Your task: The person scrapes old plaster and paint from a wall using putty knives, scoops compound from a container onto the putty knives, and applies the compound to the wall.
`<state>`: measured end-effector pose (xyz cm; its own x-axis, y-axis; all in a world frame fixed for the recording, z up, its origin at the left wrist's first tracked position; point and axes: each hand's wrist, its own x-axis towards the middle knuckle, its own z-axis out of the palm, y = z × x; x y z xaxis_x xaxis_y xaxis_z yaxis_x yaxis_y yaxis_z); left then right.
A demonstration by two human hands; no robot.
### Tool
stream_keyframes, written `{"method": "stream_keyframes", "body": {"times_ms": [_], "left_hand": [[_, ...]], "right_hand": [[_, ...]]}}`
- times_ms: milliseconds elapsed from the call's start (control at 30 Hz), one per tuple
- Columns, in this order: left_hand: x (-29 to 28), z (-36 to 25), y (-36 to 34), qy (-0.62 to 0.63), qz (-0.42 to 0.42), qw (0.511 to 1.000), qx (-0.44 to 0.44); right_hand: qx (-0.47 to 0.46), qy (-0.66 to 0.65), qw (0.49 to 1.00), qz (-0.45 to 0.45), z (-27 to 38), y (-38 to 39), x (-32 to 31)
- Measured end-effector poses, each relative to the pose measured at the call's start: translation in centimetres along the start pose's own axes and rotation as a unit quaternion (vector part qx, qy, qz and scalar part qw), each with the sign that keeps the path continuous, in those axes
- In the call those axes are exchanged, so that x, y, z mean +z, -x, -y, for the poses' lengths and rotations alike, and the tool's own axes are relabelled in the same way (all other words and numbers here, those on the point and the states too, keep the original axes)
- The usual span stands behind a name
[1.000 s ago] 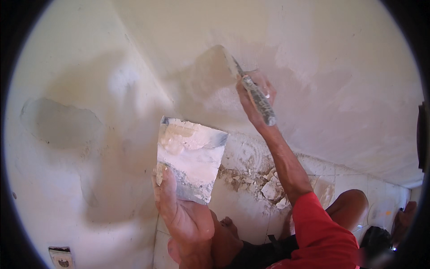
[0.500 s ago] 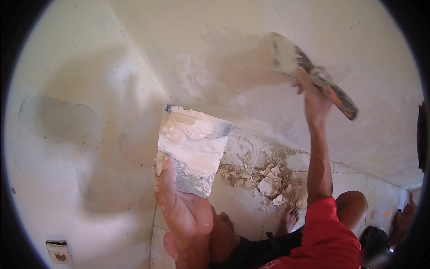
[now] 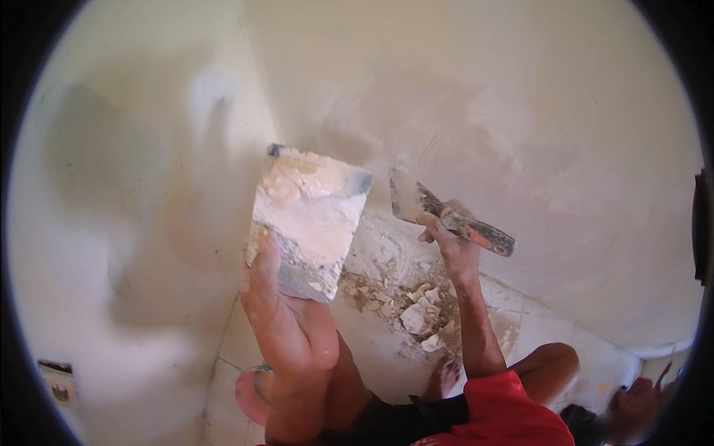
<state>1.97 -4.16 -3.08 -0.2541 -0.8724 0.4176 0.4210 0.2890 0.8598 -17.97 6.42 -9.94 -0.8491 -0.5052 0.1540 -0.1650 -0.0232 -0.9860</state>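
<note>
My left hand (image 3: 271, 286) grips the lower edge of a flat rectangular board (image 3: 309, 223), its thumb over the face. Wet pale plaster (image 3: 286, 186) lies on the board, thickest near the far edge, with grey crust by the thumb. To the right, my right hand (image 3: 455, 241) is closed around a putty knife (image 3: 446, 212) with a dark, orange-marked handle. The wide, plaster-smeared blade points left, a short gap from the board. Behind the blade, the wall (image 3: 439, 111) carries a damp, darker patch of spread plaster.
Broken plaster chunks (image 3: 420, 316) and dust lie on the tiled floor (image 3: 372, 364) at the wall's foot, near my bare foot (image 3: 444, 372). A wall socket (image 3: 59, 383) is at the lower left. Something round and pink (image 3: 251, 394) stands beside my left leg. Two walls meet in a corner ahead.
My right hand has brought the putty knife down and left from the wall, closer to the board. The board has shifted slightly up and left in view, and the head view has turned a little.
</note>
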Motion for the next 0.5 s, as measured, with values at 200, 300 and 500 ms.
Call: {"method": "stream_keyframes", "body": {"times_ms": [200,300,500], "left_hand": [[0.4,-1.6,-2.1,0.414,-0.13,0.884,-0.174],[-1.4,-1.5,-1.9,0.377,-0.152,0.899,-0.161],[-4.7,0.6,1.7,0.339,-0.209,0.911,-0.113]], "right_hand": [[-0.116,0.26,0.942,0.176,3.1,-2.5,-1.8],[-0.08,0.345,0.877,0.324,6.1,-1.9,-0.3],[0.044,0.187,0.9,0.392,3.3,0.1,-5.8]]}}
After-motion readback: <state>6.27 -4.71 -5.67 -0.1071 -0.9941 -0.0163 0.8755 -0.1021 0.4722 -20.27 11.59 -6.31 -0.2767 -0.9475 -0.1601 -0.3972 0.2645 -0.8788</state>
